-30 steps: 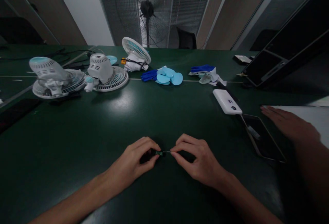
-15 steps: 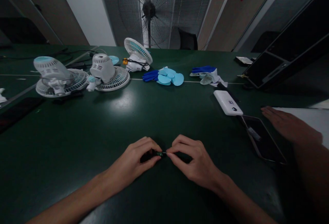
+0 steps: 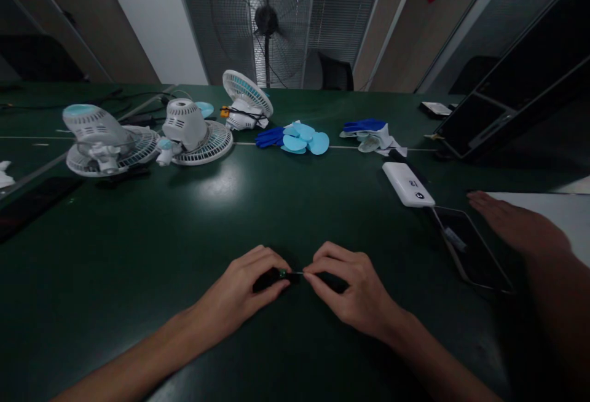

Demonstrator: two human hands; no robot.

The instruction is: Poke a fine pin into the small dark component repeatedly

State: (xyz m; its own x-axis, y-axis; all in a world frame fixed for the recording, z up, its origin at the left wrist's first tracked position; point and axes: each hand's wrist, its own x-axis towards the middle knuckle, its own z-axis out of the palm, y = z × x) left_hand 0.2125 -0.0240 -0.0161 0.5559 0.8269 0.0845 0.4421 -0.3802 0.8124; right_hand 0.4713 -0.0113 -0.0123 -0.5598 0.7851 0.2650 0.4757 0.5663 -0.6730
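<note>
Over the dark green table, my left hand [image 3: 260,276] closes thumb and fingers on a small dark green piece [image 3: 283,273], most of it hidden in the grip. A thin, light metal rod [image 3: 297,273] reaches from this piece across the narrow gap to my right hand [image 3: 348,279]. The right thumb and fingertips pinch the rod's other end. Both hands rest close to the table, fingertips facing each other. The piece is too small and dark to name its kind.
Several white fans [image 3: 184,131] lie on the table's far left side. Light blue fan blades [image 3: 305,137] lie by blue and white gloves [image 3: 369,134]. To the right are a white power bank [image 3: 408,184], a phone [image 3: 472,251] and another person's hand [image 3: 516,220].
My right hand has shifted slightly to the right, so the gap between my fingertips is wider and more of the thin rod shows. My left hand has stayed nearly still.
</note>
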